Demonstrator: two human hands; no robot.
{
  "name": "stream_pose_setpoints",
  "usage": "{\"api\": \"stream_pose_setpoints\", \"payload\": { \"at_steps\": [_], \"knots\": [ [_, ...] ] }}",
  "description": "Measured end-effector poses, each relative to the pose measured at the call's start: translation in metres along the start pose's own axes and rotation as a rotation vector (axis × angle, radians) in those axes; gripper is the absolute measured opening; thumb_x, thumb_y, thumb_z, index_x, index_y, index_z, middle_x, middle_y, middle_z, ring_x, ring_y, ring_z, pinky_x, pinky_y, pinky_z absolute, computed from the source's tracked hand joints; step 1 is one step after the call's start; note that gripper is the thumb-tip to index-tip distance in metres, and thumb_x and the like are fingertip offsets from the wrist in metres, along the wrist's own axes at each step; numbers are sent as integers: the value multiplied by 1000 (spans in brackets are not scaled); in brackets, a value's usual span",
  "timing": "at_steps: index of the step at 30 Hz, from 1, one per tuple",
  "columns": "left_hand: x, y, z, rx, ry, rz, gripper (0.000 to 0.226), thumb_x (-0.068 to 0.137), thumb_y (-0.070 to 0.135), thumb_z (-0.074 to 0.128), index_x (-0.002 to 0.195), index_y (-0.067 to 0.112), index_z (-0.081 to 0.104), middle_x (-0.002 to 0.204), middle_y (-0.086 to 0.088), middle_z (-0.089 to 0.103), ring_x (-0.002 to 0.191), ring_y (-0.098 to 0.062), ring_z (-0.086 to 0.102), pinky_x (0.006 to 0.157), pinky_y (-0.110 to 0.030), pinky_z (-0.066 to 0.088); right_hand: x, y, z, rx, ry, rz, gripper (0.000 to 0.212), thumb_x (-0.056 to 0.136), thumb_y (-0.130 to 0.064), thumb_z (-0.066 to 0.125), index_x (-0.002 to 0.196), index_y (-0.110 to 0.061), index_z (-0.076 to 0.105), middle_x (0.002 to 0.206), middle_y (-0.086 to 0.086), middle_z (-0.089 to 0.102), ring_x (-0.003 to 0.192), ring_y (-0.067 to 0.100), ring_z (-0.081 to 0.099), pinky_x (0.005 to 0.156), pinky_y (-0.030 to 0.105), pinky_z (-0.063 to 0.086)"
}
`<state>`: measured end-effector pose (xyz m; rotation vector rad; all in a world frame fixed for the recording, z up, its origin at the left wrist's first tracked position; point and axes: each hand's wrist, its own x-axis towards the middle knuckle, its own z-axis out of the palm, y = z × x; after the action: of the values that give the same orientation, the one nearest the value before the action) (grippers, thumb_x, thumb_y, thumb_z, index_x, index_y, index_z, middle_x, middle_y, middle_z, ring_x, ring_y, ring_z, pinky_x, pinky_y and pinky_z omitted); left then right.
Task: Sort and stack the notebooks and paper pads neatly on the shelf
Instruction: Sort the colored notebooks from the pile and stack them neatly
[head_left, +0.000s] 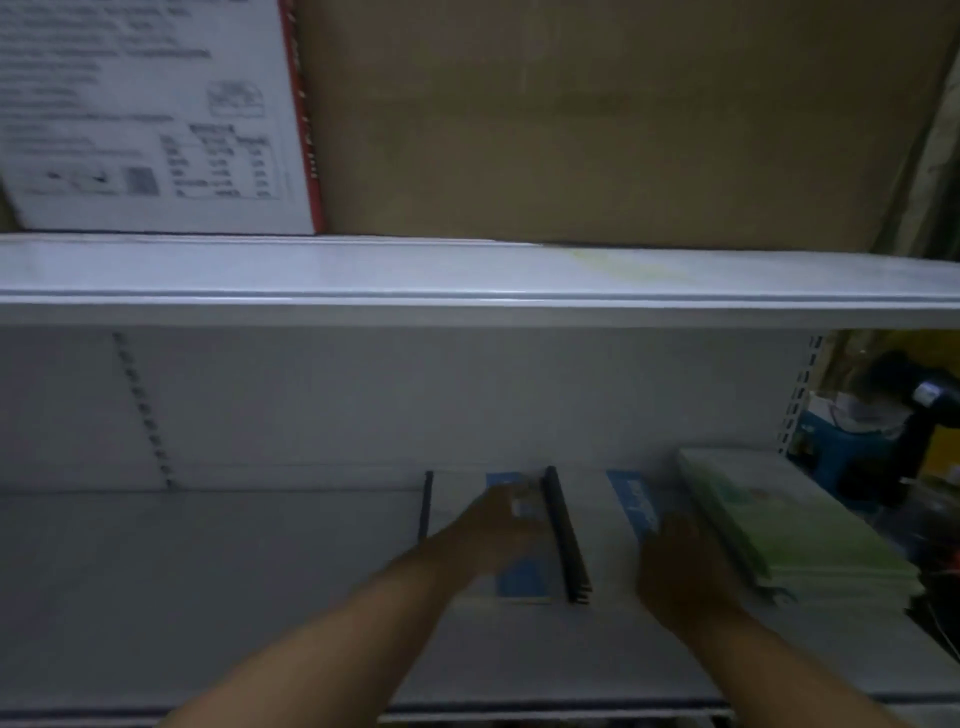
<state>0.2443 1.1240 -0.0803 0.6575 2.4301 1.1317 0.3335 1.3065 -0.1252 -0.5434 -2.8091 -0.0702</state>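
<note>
The step in hand looks like squaring up two notebooks side by side on the lower shelf (208, 597), next to pads that are already stacked.

The left hand (498, 530) lies on top of a blue-and-white notebook (524, 577). Its fingers (514, 501) seem stretched out flat on the cover, released rather than clenched, with the tips close to the black spiral binding (566, 535) on the notebook's right edge. Blur makes this less than certain.

The right hand (680, 566) rests on a second notebook (631, 499), white with a blue band, just right of that binding. Only the dark back of the hand shows, so I cannot tell whether its fingers are flat or curled round an edge. Just beside it, at the right end of the shelf, is a stack of green pads (789, 525), lying flat and fairly even.

Next, I judge, the two notebooks need to be matched up. Either one goes on top of the other with the bindings on the same side, or both are pushed back and lined up with the green stack. That calls for a firm hold on one cover edge and a lift clear of the spiral, which could catch.

Overhead, an upper shelf (467, 280) carries a cardboard box (597, 119) and a white printed box (145, 114).
</note>
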Motion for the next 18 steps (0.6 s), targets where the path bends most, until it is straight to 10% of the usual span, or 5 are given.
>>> {"api": "stream_pose_setpoints", "payload": {
  "at_steps": [2,6,10,18],
  "knots": [
    [-22,-25,-51,230,113,72,51,99,31,43,146,21,28,149,-1,34,135,-16,35,106,-20,28,14,-26,-8,-94,-46,-142,64,101,-32,9,113,0,63,110,30,64,95,49,63,71,52,56],
    [-83,-99,-164,577,319,126,51,102,35,31,150,25,18,159,4,11,146,-10,7,115,-22,0,14,-152,-54,-170,-62,-468,73,71,-49,72,133,-15,53,138,17,50,126,39,48,98,50,43],
    [-174,-171,-263,550,485,-139,55,100,42,33,150,26,18,159,3,12,146,-15,11,118,-29,13,-15,-308,-66,59,-209,-720,63,99,-41,33,151,-29,1,158,-1,-14,146,24,-11,118,42,-2],
    [-364,-301,-374,575,551,-554,57,99,45,32,150,22,19,160,-3,5,147,-21,-1,119,-43,8,-114,-545,-75,134,-282,-1145,67,95,-34,44,151,-20,9,158,8,8,145,25,8,116,37,16]
  ]
}}
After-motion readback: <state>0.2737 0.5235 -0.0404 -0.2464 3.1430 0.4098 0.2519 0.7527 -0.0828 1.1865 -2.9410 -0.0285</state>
